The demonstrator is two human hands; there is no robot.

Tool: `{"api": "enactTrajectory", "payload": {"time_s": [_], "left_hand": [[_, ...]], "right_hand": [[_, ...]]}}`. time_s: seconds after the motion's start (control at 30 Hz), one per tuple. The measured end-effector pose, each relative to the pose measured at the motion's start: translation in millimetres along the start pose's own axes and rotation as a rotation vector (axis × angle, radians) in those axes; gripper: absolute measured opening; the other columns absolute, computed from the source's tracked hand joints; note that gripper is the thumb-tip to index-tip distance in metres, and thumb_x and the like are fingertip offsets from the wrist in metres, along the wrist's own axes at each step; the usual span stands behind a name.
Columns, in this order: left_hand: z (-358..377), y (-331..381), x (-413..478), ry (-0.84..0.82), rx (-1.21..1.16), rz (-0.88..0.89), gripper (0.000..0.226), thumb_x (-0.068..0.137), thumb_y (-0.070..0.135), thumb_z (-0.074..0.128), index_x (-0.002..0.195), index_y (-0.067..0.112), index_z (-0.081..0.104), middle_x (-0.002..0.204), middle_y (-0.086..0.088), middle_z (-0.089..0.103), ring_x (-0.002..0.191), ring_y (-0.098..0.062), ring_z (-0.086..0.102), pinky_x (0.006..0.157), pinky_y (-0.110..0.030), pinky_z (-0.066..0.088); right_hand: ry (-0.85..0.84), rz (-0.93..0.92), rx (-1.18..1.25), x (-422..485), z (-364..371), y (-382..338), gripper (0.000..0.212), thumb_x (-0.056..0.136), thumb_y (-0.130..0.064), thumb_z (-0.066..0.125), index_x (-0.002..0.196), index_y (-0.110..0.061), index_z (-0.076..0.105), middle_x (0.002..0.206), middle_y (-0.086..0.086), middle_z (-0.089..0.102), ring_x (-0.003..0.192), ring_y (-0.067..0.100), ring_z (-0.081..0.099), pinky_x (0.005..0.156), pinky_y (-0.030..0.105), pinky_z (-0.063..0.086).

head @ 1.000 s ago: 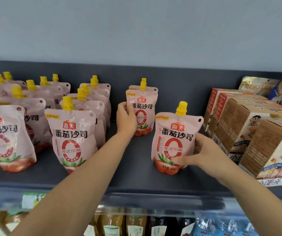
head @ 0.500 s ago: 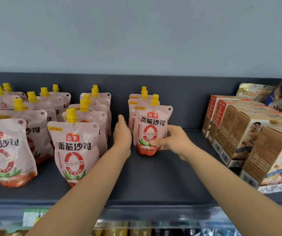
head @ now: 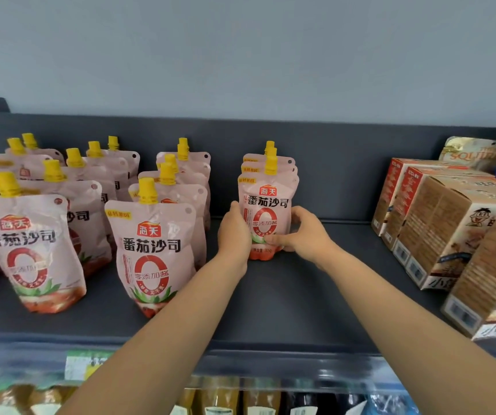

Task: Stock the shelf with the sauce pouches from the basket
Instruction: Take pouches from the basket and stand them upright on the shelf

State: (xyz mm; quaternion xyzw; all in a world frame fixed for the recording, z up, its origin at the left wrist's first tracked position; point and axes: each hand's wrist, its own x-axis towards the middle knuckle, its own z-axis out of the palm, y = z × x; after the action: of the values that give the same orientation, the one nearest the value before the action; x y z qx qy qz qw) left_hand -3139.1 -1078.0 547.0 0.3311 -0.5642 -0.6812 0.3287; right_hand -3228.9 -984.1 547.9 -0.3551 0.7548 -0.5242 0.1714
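Pink sauce pouches with yellow caps stand in rows on the dark shelf [head: 285, 310]. In the rightmost row, the front pouch [head: 267, 202] stands upright against two more behind it. My left hand [head: 233, 232] presses on its left side and my right hand [head: 300, 235] grips its lower right edge. Further rows of pouches [head: 154, 250] fill the shelf to the left. The basket is out of view.
Brown and red cartons [head: 438, 232] line the right end of the shelf, with foil snack bags [head: 477, 154] behind them. A grey wall rises behind the shelf. Bottles show on the shelf below [head: 226, 399], under a price-tag rail.
My right hand carried a pouch from the shelf's front to the back and stood it in front of the rightmost row. My left hand shifted from the rear pouch onto this one.
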Motion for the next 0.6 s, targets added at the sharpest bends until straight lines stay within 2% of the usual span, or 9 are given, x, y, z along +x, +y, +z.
{"api": "enactTrajectory", "payload": {"time_s": [0.07, 0.17, 0.23, 0.27, 0.33, 0.37, 0.43, 0.6], "left_hand": [[0, 0, -4, -0.010, 0.079, 0.052, 0.041, 0.100, 0.040, 0.027, 0.105, 0.022, 0.063, 0.103, -0.001, 0.070, 0.090, -0.014, 0.065, 0.076, -0.030, 0.052], [-4, 1, -17, -0.026, 0.176, 0.127, 0.041, 0.101, 0.043, 0.027, 0.110, 0.021, 0.060, 0.100, 0.006, 0.066, 0.080, -0.004, 0.060, 0.061, -0.020, 0.044], [-7, 2, -30, -0.042, 0.243, 0.165, 0.040, 0.101, 0.042, 0.027, 0.119, 0.020, 0.054, 0.110, 0.005, 0.063, 0.079, 0.001, 0.056, 0.060, -0.017, 0.040], [-8, 3, -36, -0.048, 0.283, 0.179, 0.041, 0.102, 0.040, 0.027, 0.128, 0.018, 0.049, 0.119, 0.003, 0.060, 0.086, -0.001, 0.057, 0.065, -0.016, 0.043], [-10, 5, -44, -0.042, 0.368, 0.211, 0.045, 0.102, 0.034, 0.032, 0.143, 0.015, 0.031, 0.140, -0.001, 0.048, 0.114, -0.013, 0.055, 0.083, -0.017, 0.043], [-10, 5, -45, -0.048, 0.404, 0.236, 0.046, 0.102, 0.031, 0.035, 0.144, 0.016, 0.028, 0.144, -0.001, 0.045, 0.123, -0.017, 0.050, 0.084, -0.016, 0.040], [-7, 4, -44, -0.068, 0.459, 0.280, 0.041, 0.100, 0.026, 0.042, 0.139, 0.017, 0.033, 0.141, -0.003, 0.048, 0.124, -0.019, 0.050, 0.079, -0.018, 0.042], [0, -1, -34, -0.062, 0.540, 0.294, 0.051, 0.092, 0.017, 0.057, 0.137, 0.012, 0.031, 0.139, -0.006, 0.047, 0.126, -0.022, 0.047, 0.090, -0.026, 0.040]], "right_hand": [[0.055, -0.005, -0.070, -6, -4, 3, 0.050, 0.068, -0.013, 0.083, 0.108, -0.017, 0.053, 0.105, -0.005, 0.063, 0.099, 0.018, 0.064, 0.086, 0.040, 0.056], [0.142, -0.004, -0.092, -22, -11, 6, 0.051, 0.068, -0.018, 0.083, 0.109, -0.015, 0.054, 0.106, -0.002, 0.060, 0.097, 0.018, 0.062, 0.084, 0.033, 0.052], [0.186, 0.002, -0.080, -36, -16, 5, 0.056, 0.070, -0.020, 0.082, 0.117, -0.014, 0.052, 0.111, 0.000, 0.056, 0.098, 0.017, 0.058, 0.080, 0.028, 0.047], [0.204, 0.003, -0.077, -44, -19, 5, 0.058, 0.072, -0.020, 0.081, 0.121, -0.015, 0.050, 0.113, 0.000, 0.054, 0.099, 0.017, 0.057, 0.079, 0.027, 0.044], [0.230, -0.005, -0.071, -62, -24, 6, 0.056, 0.076, -0.019, 0.078, 0.124, -0.016, 0.048, 0.117, -0.001, 0.053, 0.101, 0.016, 0.056, 0.079, 0.026, 0.043], [0.240, -0.013, -0.068, -71, -27, 6, 0.054, 0.077, -0.019, 0.076, 0.124, -0.017, 0.048, 0.118, -0.002, 0.052, 0.101, 0.016, 0.056, 0.079, 0.026, 0.043], [0.264, -0.034, -0.066, -90, -32, 8, 0.051, 0.079, -0.019, 0.075, 0.123, -0.018, 0.049, 0.120, -0.003, 0.052, 0.101, 0.015, 0.057, 0.077, 0.024, 0.042], [0.311, -0.073, -0.105, -129, -44, 17, 0.043, 0.082, -0.022, 0.072, 0.119, -0.020, 0.050, 0.120, -0.003, 0.053, 0.099, 0.014, 0.058, 0.069, 0.019, 0.041]]}}
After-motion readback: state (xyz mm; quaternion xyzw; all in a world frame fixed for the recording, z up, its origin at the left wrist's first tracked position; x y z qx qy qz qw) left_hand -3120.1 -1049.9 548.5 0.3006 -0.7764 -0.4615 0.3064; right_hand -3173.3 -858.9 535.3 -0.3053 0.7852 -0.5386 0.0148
